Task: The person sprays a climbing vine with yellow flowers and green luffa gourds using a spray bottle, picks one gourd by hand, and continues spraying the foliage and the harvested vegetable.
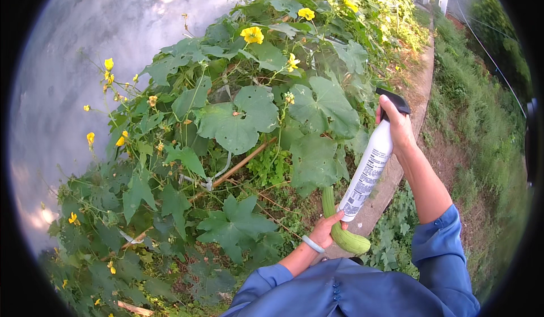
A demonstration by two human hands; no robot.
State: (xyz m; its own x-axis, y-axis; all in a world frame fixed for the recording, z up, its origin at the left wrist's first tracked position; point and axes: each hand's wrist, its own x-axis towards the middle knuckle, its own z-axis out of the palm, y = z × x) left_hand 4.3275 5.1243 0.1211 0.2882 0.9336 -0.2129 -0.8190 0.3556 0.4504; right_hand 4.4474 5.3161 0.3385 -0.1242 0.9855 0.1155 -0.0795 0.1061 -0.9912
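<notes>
My right hand [397, 121] is wrapped round the neck of a white spray bottle [369, 168] with a black trigger head [396, 101]. The bottle leans, its head up and to the right, and bears printed writing. At its base is my left hand [329, 230], closed round a curved green luffa gourd [350, 240] and touching the bottle's bottom. The gourd's thin end points up, its thick end down and right. Large luffa leaves [242, 119] with small holes spread just left of the bottle, with yellow flowers [252, 35] among them.
A wooden pole [244, 162] runs through the vines, with a tie [208, 184] round it. Beyond the vines at left stretches a grey surface [63, 83]. A narrow concrete ledge [418, 91] passes behind the bottle. Right of it lies a weedy slope [463, 117] with a thin line above.
</notes>
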